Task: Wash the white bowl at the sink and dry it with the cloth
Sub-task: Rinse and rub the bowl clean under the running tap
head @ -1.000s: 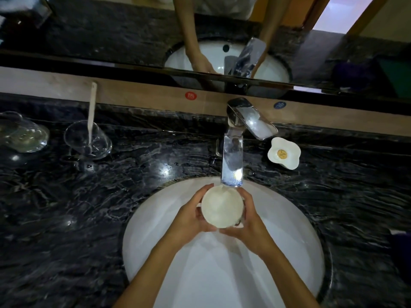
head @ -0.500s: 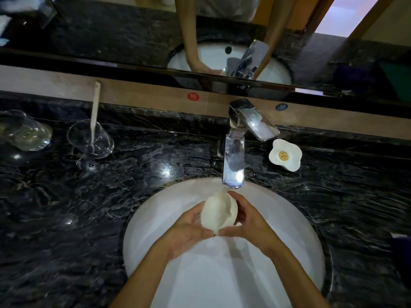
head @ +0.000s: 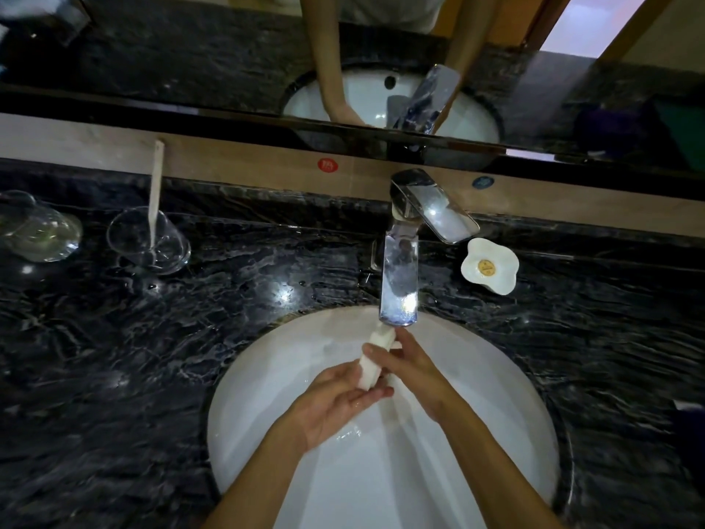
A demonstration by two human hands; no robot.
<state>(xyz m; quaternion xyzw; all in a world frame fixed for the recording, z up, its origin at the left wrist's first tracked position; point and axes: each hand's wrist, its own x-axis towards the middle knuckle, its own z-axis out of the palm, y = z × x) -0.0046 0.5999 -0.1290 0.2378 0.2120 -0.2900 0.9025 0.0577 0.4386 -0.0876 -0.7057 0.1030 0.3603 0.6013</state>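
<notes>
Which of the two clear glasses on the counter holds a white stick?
The right glass, nearer the faucet; a white stick stands in it.

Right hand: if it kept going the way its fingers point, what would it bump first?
Probably the white bowl: the right hand already has fingers on it, pointing up-left. Beyond lies the sink wall; depth is unclear.

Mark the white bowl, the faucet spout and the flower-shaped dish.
white bowl [head: 372, 366]: head view, its outer side, seen edge-on.
faucet spout [head: 399, 284]: head view, middle of its top face.
flower-shaped dish [head: 496, 278]: head view, its white petal rim.
</notes>
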